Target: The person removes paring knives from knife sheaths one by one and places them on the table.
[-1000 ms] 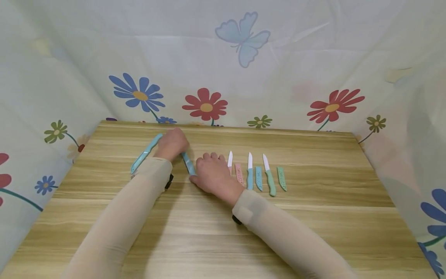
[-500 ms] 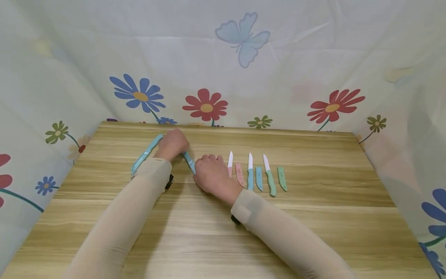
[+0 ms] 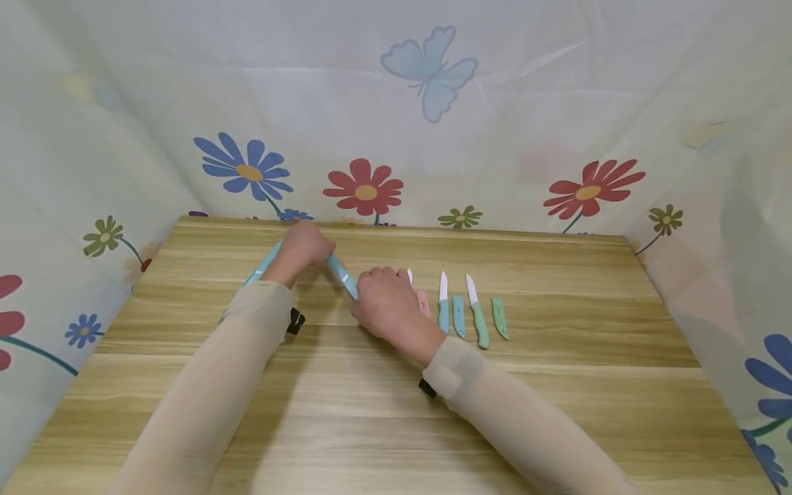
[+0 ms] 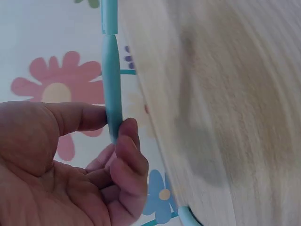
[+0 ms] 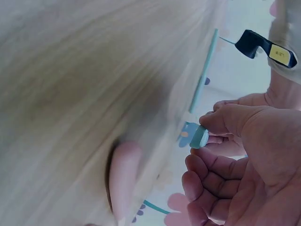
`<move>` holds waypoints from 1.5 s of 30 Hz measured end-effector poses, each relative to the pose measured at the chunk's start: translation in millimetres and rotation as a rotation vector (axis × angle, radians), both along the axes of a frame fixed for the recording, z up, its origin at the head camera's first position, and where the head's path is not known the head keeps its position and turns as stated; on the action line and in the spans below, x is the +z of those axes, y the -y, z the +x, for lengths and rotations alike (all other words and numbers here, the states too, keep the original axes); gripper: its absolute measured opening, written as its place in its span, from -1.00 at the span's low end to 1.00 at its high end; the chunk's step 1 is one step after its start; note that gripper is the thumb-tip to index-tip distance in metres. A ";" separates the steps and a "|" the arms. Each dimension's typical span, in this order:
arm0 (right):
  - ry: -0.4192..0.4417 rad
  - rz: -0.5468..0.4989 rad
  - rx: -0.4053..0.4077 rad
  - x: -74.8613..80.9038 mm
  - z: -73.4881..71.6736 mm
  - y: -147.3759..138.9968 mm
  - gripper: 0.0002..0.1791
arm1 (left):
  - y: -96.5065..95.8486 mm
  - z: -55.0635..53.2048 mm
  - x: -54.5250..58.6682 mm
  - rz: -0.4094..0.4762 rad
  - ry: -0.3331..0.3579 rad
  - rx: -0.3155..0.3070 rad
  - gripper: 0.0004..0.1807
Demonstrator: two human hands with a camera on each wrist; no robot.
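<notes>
Between my hands is a light blue paring knife (image 3: pixel 342 275) in a matching blade sheath (image 4: pixel 109 16), raised above the table. My left hand (image 3: pixel 303 247) pinches the end of its handle (image 4: pixel 112 84) between thumb and fingers. At the other end, my right hand (image 3: pixel 390 306) pinches the sheath tip, which shows between thumb and forefinger in the right wrist view. The blade is hidden inside the sheath. A second light blue sheathed knife (image 3: pixel 262 267) lies to the left, partly covered by my left hand and sleeve.
Right of my hands lie a pink sheath (image 3: pixel 423 302), a blue knife (image 3: pixel 443 302), a blue sheath (image 3: pixel 458 317), a green knife (image 3: pixel 478 313) and a green sheath (image 3: pixel 500 317). My right hand mostly hides a pink-handled knife (image 5: pixel 126 174). Flowered cloth surrounds the wooden table (image 3: pixel 557 412).
My right fingers have closed over the sheath tip. Both hands have lifted the sheathed knife off the table, and its visible part has shifted slightly right and up.
</notes>
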State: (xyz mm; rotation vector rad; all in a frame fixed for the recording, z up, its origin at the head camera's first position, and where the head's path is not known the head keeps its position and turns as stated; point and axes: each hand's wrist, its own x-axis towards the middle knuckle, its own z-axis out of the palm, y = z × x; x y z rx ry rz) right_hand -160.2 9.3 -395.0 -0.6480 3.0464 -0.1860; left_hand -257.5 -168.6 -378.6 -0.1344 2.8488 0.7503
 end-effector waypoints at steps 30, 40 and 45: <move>-0.058 -0.200 -0.045 7.3 12.0 -62.6 -0.83 | -14.2 37.2 -9.5 1.031 0.071 0.196 -0.58; -0.201 -0.249 -0.011 2.0 13.9 -94.6 -0.82 | -32.1 57.3 -13.4 1.178 0.111 0.221 -0.55; -0.258 -0.269 0.019 -0.9 15.4 -110.6 -0.80 | -39.1 65.8 -14.2 1.218 0.144 0.195 -0.61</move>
